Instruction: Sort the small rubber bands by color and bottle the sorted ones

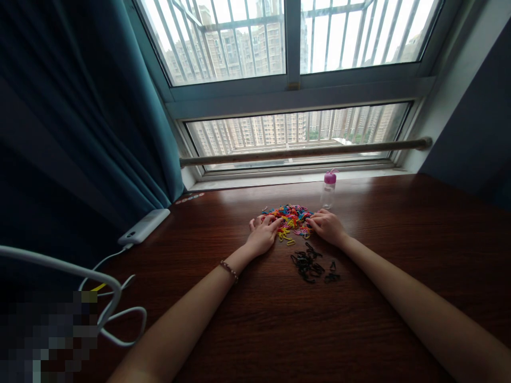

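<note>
A heap of small colourful rubber bands [293,215] lies on the brown wooden table. At the heap's left edge rests my left hand [263,234], fingers apart and touching the bands, a beaded bracelet on its wrist. On the other side, my right hand [328,227] has its fingers bent together at the heap's right edge; what lies between the fingertips is too small to make out. Closer to me, between my forearms, is a loose group of black rubber bands [307,263]. A smaller cluster of black bands [332,274] sits just right of it.
Behind my right hand stands a clear bottle [328,194] with a pink lid. At the table's left edge are a white power bank [144,226] and white cables [115,284]. A blue curtain [131,133] hangs at the left, and a barred window is ahead.
</note>
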Motion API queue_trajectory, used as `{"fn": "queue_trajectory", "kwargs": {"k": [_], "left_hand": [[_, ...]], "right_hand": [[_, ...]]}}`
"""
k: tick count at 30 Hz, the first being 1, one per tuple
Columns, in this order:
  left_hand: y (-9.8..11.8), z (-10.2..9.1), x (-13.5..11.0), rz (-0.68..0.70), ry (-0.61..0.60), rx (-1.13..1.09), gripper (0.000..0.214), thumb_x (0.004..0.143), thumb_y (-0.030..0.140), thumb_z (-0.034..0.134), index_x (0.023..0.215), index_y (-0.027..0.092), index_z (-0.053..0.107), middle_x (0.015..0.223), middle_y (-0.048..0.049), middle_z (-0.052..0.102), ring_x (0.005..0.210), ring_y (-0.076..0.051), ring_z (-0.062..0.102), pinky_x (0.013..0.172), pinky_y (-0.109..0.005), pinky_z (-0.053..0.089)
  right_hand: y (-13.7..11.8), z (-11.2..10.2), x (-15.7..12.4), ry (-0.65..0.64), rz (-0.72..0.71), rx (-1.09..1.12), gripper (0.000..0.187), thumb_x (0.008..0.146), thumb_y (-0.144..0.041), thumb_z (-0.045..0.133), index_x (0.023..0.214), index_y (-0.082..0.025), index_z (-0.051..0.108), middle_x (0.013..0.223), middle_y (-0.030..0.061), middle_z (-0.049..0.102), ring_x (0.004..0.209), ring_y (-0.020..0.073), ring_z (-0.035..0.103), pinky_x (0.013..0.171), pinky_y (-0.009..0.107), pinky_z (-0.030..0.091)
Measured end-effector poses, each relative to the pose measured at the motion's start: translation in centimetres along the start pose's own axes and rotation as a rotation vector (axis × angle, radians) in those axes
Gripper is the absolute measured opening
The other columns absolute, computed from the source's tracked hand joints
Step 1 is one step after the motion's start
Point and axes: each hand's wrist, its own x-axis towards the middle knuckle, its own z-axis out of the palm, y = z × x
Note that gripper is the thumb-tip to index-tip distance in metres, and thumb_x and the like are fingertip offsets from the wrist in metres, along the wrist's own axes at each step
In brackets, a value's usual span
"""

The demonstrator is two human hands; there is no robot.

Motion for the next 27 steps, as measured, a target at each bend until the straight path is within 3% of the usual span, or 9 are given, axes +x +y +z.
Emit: {"fn": "queue_trajectory", "kwargs": {"k": [6, 10, 15, 21, 24, 27], "left_hand": [[-0.1, -0.1, 0.3, -0.027, -0.095, -0.009, 0.038, 0.088, 0.038, 0.029, 0.125, 0.041, 0.035, 0.132, 0.0026, 0.04, 0.121, -0.029, 0.024, 0.094, -0.063, 0.01], [-0.2, 0.0, 0.3, -0.014, -0.084, -0.042, 0.038, 0.087, 0.038, 0.032, 0.124, 0.036, 0.038, 0.132, 0.0001, 0.041, 0.121, -0.029, 0.025, 0.095, -0.064, 0.01], [-0.5, 0.2, 0.4, 0.006, 0.056, -0.105, 0.032, 0.082, 0.03, 0.046, 0.113, 0.028, 0.051, 0.121, -0.0035, 0.052, 0.114, -0.027, 0.036, 0.097, -0.056, 0.02], [-1.9, -0.4, 0.7, -0.144, 0.29, -0.349, 0.016, 0.076, 0.027, 0.055, 0.088, 0.017, 0.061, 0.092, -0.0062, 0.062, 0.092, -0.02, 0.053, 0.083, -0.034, 0.042], [-2.1, -0.8, 0.6, -0.3, 0.346, -0.334, 0.014, 0.074, 0.029, 0.056, 0.081, 0.017, 0.059, 0.084, -0.0049, 0.061, 0.085, -0.02, 0.055, 0.078, -0.033, 0.042], [-1.7, -0.9, 0.5, -0.393, 0.348, -0.212, 0.017, 0.071, 0.031, 0.059, 0.082, 0.018, 0.057, 0.087, -0.006, 0.058, 0.091, -0.023, 0.051, 0.078, -0.036, 0.041]], "right_hand": [[0.1, 0.0, -0.1, 0.08, 0.033, 0.012, 0.037, 0.088, -0.033, 0.039, 0.068, -0.021, 0.068, 0.074, 0.0032, 0.068, 0.073, 0.0165, 0.056, 0.07, 0.027, 0.04], [0.4, -0.1, -0.2, 0.133, 0.072, 0.074, 0.036, 0.088, -0.032, 0.039, 0.068, -0.019, 0.068, 0.077, 0.0045, 0.068, 0.074, 0.0169, 0.057, 0.071, 0.028, 0.041], [0.4, -0.1, -0.2, 0.169, 0.093, 0.12, 0.035, 0.087, -0.03, 0.04, 0.067, -0.018, 0.066, 0.076, 0.0054, 0.067, 0.073, 0.0173, 0.057, 0.073, 0.029, 0.042], [0.5, 0.0, -0.1, 0.201, 0.114, 0.161, 0.034, 0.087, -0.029, 0.04, 0.067, -0.018, 0.065, 0.078, 0.0059, 0.067, 0.074, 0.0175, 0.058, 0.073, 0.029, 0.042], [0.6, 0.1, -0.1, 0.204, 0.12, 0.173, 0.034, 0.086, -0.03, 0.04, 0.067, -0.017, 0.065, 0.078, 0.0066, 0.067, 0.074, 0.0177, 0.059, 0.072, 0.029, 0.043], [0.5, 0.0, -0.1, 0.202, 0.115, 0.189, 0.035, 0.086, -0.03, 0.04, 0.066, -0.017, 0.065, 0.077, 0.0072, 0.067, 0.073, 0.0179, 0.059, 0.071, 0.029, 0.043]]}}
